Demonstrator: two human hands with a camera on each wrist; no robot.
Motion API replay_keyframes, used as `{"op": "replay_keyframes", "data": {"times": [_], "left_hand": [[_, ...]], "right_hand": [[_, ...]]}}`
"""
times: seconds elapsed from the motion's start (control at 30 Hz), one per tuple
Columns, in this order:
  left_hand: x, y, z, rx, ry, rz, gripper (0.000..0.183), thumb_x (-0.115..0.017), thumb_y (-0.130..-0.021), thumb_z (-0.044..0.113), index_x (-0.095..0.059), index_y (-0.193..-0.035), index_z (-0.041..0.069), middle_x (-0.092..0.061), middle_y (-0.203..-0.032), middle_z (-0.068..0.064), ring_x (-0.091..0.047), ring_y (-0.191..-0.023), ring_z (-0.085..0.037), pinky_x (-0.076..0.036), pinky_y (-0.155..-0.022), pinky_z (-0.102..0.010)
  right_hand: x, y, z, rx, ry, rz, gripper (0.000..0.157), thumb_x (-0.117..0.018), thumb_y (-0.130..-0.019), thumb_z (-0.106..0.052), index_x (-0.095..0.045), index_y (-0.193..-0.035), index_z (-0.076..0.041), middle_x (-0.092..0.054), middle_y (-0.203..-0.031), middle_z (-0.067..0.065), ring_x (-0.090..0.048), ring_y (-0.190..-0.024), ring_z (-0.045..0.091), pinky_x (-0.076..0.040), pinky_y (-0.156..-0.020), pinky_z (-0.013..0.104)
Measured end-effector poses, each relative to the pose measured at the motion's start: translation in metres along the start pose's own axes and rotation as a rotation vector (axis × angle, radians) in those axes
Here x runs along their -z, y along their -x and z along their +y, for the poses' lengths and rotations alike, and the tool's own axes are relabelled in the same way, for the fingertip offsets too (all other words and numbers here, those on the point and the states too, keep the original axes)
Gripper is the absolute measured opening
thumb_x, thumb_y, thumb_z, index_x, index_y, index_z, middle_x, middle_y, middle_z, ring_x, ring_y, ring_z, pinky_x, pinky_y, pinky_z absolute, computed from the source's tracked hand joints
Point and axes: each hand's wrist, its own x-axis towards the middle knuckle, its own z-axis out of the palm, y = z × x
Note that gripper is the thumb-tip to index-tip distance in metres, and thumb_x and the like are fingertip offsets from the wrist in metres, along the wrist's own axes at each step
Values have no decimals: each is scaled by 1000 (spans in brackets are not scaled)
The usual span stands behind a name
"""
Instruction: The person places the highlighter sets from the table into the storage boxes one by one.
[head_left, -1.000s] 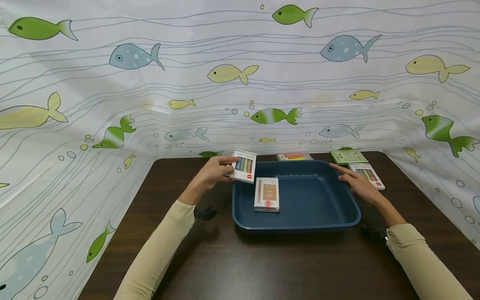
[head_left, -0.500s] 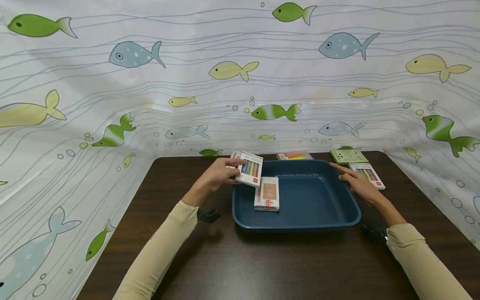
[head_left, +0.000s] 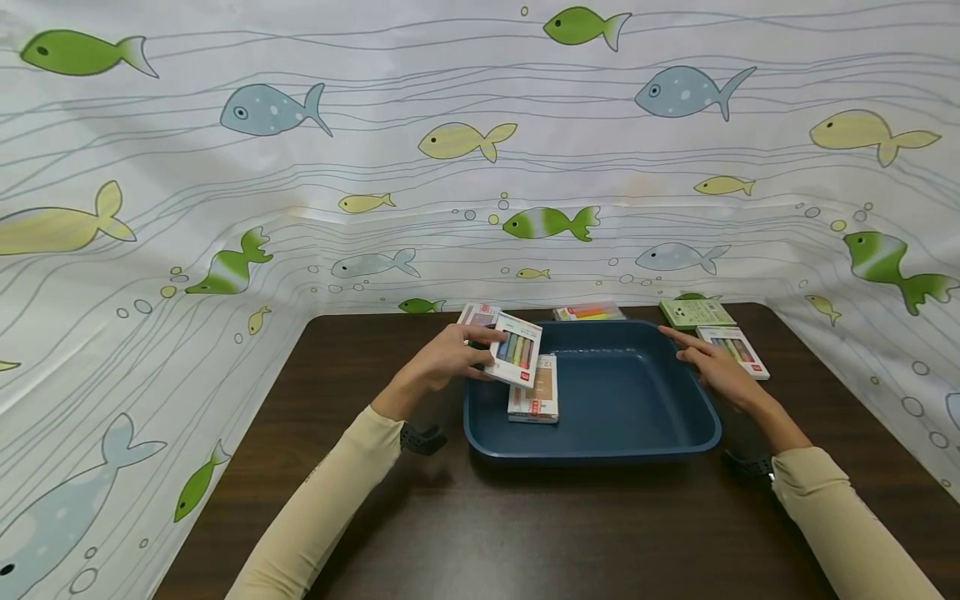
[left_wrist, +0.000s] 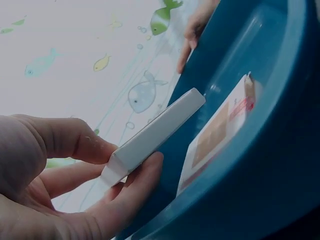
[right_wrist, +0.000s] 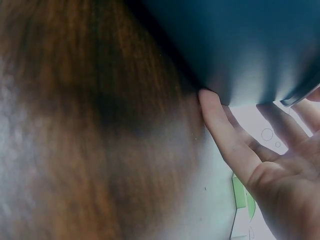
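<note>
My left hand [head_left: 447,354] pinches a white box [head_left: 516,348] with several coloured sticks pictured or showing on its front, its thumb on one face and fingers on the other. In the left wrist view this box [left_wrist: 155,135] is seen edge-on, tilted above the blue tray [head_left: 600,455]. Inside the tray, at its left, lies another white box [head_left: 538,404] with a tan panel, partly hidden by the held one in the head view. My right hand [head_left: 714,368] is at the tray's right side. Its straight fingers [right_wrist: 220,120] touch the tray's outer wall in the right wrist view.
Behind the tray's left corner is a white box [head_left: 478,314]. A clear pack of orange and yellow sticks [head_left: 590,312] lies behind the tray. Right of it are a green box [head_left: 697,312] and another white box of coloured sticks [head_left: 733,352]. A fish-patterned curtain [head_left: 480,183] surrounds the dark table [head_left: 495,525].
My left hand has carried the white box of coloured sticks right and downward, from the tray's left edge to over the box lying inside. The right hand has stayed at the tray's side.
</note>
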Motion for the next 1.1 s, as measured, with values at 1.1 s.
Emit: {"op": "replay_keyframes", "data": {"times": [1.1], "left_hand": [[-2,-2,17,-63,-176,-1,49,-61,-101,14,-54,-150,15,-43,-153,-9,-49,-130,-31,-38,-108,-52]], "right_hand": [[10,-15,9,44,-9,-24,53,-40,-112,-26,-29,-163,-17,-31,-153,31,-22,-39,14,-32,-36,37]]}}
